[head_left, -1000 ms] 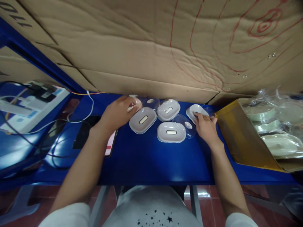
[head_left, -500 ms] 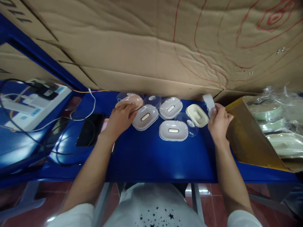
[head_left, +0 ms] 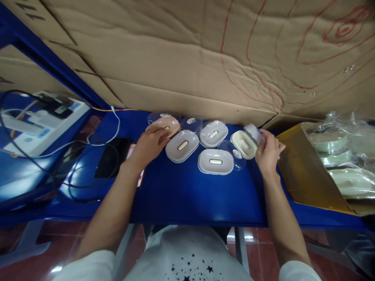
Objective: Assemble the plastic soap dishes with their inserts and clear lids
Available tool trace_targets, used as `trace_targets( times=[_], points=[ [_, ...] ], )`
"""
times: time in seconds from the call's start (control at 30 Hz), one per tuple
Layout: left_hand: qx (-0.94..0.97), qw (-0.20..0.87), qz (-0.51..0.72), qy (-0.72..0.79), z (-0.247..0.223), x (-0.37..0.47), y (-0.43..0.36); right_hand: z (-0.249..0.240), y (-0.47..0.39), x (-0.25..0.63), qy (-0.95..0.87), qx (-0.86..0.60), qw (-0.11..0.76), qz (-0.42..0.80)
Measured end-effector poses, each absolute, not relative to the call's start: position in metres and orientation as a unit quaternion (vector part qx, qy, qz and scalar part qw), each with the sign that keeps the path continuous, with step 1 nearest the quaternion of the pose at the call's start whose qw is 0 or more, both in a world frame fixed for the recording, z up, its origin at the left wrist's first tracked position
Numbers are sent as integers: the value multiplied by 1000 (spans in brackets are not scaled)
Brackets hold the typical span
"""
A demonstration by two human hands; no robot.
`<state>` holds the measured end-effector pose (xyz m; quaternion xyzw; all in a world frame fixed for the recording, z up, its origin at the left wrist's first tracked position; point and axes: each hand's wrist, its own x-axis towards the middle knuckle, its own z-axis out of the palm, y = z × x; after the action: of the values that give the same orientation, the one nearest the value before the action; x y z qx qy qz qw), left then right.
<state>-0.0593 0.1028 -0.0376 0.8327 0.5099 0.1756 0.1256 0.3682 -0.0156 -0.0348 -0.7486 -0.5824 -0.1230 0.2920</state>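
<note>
My left hand (head_left: pixel 150 143) lies over the near side of a peach soap dish (head_left: pixel 172 122), fingers curled on its rim. Beside those fingers is a lavender soap dish (head_left: pixel 187 153) with a pale oval piece in its middle. My right hand (head_left: pixel 268 152) pinches a curved, pale grey strip (head_left: pixel 253 133) that looks like paper or film. The strip stands at the far right edge of a cream soap dish (head_left: pixel 243 144), partly covering it. Two more lavender-grey dishes, the back dish (head_left: pixel 220 132) and the front dish (head_left: pixel 208 166), sit between my hands.
Clear plastic lids, including one lid (head_left: pixel 238 160), lie among the dishes. A cardboard box (head_left: pixel 295 164) at right holds wrapped green dishes (head_left: pixel 332 143). At left are phones (head_left: pixel 113 158), cables and a power strip (head_left: pixel 55 127). A cardboard wall (head_left: pixel 164 70) stands behind the blue table (head_left: pixel 187 203).
My right hand has brought the grey strip slightly left and down, closer to the cream dish. My left hand stays at the peach dish. The whole view has shifted a little.
</note>
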Motion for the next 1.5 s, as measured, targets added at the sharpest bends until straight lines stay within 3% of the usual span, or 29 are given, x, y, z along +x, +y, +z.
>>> trace_targets(
  times=[0.23,0.5,0.8,0.97,1.07,1.27,1.5],
  points=[
    [824,81,161,538,-32,-55,100,-28,-19,366,-575,-736,337,-123],
    [789,58,234,565,-36,-46,98,-28,-19,350,-639,-719,242,-129],
    [773,103,324,535,-42,-40,96,-10,-42,289,-840,-515,167,47],
    [785,112,358,493,-42,-36,94,0,-50,297,-827,-536,167,2],
    [800,65,370,468,-38,-34,92,0,-57,282,-848,-514,130,5],
    [853,-20,270,446,-22,-19,64,-13,-64,248,-858,-512,45,-8],
    [874,-14,98,476,-23,13,25,-10,-59,261,-841,-527,119,32]
  ],
)
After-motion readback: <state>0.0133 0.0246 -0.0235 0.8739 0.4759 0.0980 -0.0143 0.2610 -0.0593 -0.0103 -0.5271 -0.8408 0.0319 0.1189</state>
